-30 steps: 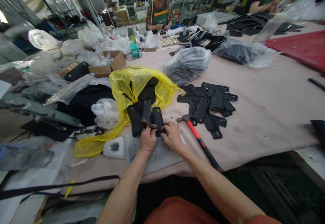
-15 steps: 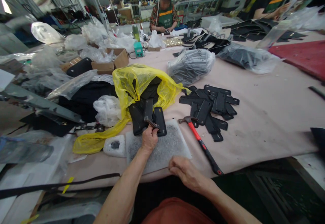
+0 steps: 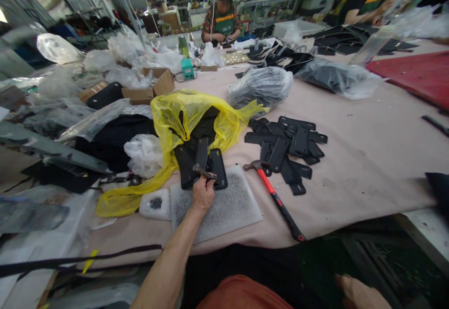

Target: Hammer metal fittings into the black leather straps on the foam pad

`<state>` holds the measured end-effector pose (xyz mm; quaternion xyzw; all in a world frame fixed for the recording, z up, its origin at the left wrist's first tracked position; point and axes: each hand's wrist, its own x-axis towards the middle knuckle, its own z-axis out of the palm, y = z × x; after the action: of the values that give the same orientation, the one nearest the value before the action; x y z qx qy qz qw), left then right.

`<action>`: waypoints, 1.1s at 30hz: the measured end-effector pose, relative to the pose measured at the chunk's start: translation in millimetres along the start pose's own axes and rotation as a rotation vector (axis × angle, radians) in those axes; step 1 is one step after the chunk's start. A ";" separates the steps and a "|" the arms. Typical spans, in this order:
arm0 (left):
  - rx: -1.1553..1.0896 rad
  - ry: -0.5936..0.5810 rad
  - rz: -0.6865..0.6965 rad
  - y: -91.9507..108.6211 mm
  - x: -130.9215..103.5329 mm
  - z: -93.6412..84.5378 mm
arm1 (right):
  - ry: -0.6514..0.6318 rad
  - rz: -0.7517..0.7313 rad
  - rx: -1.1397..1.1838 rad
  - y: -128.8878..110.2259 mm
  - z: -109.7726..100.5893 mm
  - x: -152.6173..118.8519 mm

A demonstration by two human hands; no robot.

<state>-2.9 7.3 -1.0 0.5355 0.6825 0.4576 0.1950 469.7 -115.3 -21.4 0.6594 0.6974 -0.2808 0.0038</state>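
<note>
My left hand (image 3: pixel 203 194) is closed on the end of a small dark strip (image 3: pixel 206 173) at the top of a white speckled board (image 3: pixel 228 206). Under and behind the strip lie flat black pieces (image 3: pixel 219 166), partly inside an open yellow bag (image 3: pixel 168 112). Off the table's front edge at the lower right is my right hand (image 3: pixel 351 288), blurred, its fingers hard to make out. A hammer (image 3: pixel 277 199) with a red and black handle rests right of the board. Beyond it is a loose pile of black pieces (image 3: pixel 280 152).
Clear bags of dark material (image 3: pixel 261 87) lie behind the pile. Plastic wrap and a cardboard box (image 3: pixel 163 84) crowd the left. A small white block (image 3: pixel 154 204) sits left of the board. A person (image 3: pixel 222 19) works across the table; another is at the upper right.
My right hand has moved from the board's front edge down and right, off the table. My left hand stays at the strip. The view has shifted slightly.
</note>
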 end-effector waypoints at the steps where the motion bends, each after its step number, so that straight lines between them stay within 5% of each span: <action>1: -0.004 0.001 0.001 0.4 0.0 -0.2 | -0.070 0.004 -0.025 -4.2 -0.9 0.6; 4: 0.000 0.004 -0.003 0.6 0.2 -0.2 | -0.236 -0.044 -0.084 -60.9 -17.4 16.7; 10: 0.018 0.009 -0.009 -0.3 -0.2 0.3 | 0.137 -0.268 0.164 -237.1 -46.9 109.7; 15: 0.045 0.020 0.001 -0.6 -1.0 0.3 | 0.137 -0.269 0.102 -321.3 -31.3 190.9; 19: 0.056 0.017 0.009 -0.9 -0.7 -0.4 | 0.083 -0.235 0.079 -345.9 -21.0 220.9; 25: 0.032 0.021 0.024 -3.7 0.4 -0.4 | 0.024 -0.168 0.122 -352.5 -15.6 236.0; 33: -0.015 0.130 0.041 -4.7 -5.4 -1.5 | 0.055 -0.115 0.487 -354.1 -17.4 238.5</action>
<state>-4.8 1.7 -5.3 0.5171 0.6791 0.5003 0.1450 118.6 120.1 40.5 0.6075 0.6455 -0.4220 -0.1902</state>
